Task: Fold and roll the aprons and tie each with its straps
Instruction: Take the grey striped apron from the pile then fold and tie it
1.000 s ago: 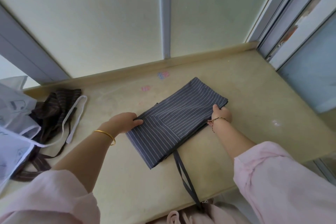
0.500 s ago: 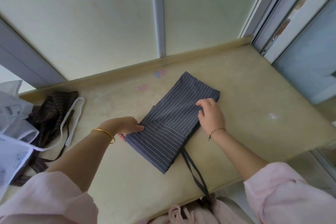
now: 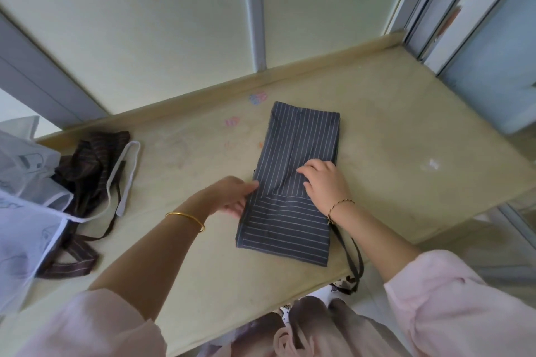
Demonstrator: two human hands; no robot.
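Observation:
A grey pinstriped apron (image 3: 298,136) lies folded into a long narrow rectangle in the middle of the beige counter (image 3: 406,136), its long side running away from me. My left hand (image 3: 232,197) pinches the apron's left edge, thumb on top. My right hand (image 3: 326,182) rests on top of the cloth near its right edge, fingers slightly bent and pressing down. A dark strap (image 3: 355,258) trails from under my right wrist and hangs over the counter's front edge.
A brown striped apron (image 3: 90,159) with a white strap (image 3: 124,180) lies crumpled at the left. A white translucent bag (image 3: 23,182) sits beside it at the left edge. Frosted window panels stand behind the counter; a sliding frame borders it on the right.
The grey apron has turned clockwise and now lies lengthwise away from me. My right hand moved from the apron's right corner onto its top. My left hand stayed at the left edge.

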